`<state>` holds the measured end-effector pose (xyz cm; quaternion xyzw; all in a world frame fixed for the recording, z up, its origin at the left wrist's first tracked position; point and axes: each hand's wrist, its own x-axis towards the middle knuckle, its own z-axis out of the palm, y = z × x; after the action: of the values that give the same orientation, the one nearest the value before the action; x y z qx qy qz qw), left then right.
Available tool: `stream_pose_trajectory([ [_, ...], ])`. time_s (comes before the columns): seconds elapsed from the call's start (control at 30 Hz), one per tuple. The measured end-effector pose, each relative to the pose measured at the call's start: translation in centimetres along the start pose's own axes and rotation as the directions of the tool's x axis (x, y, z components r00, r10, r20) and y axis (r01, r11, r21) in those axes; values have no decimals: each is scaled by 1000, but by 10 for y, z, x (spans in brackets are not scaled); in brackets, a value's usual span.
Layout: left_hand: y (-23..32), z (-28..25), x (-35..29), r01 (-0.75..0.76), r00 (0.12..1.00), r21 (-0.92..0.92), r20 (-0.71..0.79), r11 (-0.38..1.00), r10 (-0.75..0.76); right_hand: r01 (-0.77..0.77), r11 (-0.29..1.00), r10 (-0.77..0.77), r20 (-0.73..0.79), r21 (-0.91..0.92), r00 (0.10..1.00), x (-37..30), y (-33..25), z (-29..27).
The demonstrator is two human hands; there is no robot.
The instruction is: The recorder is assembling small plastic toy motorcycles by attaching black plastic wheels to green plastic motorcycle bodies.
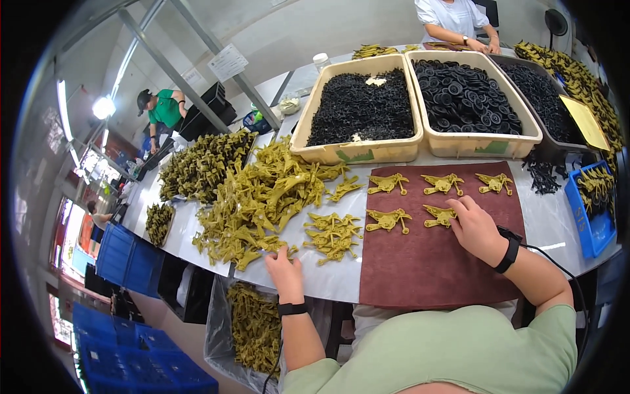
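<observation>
On the maroon mat point(426, 276) lie several olive plastic parts in two rows, each shaped like a small bird-like frame. My right hand point(478, 230) pinches the right end of an olive plastic part point(438, 215) in the near row. Another part point(387, 220) lies to its left, and part of the far row point(443, 184) sits just beyond my fingers. My left hand point(285, 274) is at the near edge of a big heap of olive parts point(262, 190), its fingertips touching the edge pieces and its thumb apart. A smaller cluster of olive parts point(333, 236) lies between heap and mat.
Beyond the mat stand a tub of small black pieces point(354, 152), a tub of black discs point(485, 146) and a dark bin point(566, 150). A blue tray point(598, 241) is at right. Below the table edge is a lined bin of olive parts point(252, 328). Other people work farther off.
</observation>
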<state>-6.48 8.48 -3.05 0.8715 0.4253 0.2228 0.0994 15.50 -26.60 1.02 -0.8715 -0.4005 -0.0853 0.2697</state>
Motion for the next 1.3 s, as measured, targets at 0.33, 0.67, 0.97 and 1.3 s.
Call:
stream_pose_trajectory([
  [0.33, 12, -56, 35, -51, 982, -296, 161, 954, 102, 75, 977, -79, 8, 197, 997, 14, -30, -6],
  [0.67, 133, -74, -28, -544, 295, -698, 361, 466, 885, -350, 522, -169, 496, 778, 852, 14, -65, -15],
  [0.97, 176, -58, -57, -771, 214, -517, 340, 372, 916, -717, 415, -238, 827, 561, 509, -9, -45, -32],
  [1.3, 202, -22, -85, -834, 353, -482, -94, 267, 931, -760, -245, -187, 740, 601, 646, -36, -32, -19],
])
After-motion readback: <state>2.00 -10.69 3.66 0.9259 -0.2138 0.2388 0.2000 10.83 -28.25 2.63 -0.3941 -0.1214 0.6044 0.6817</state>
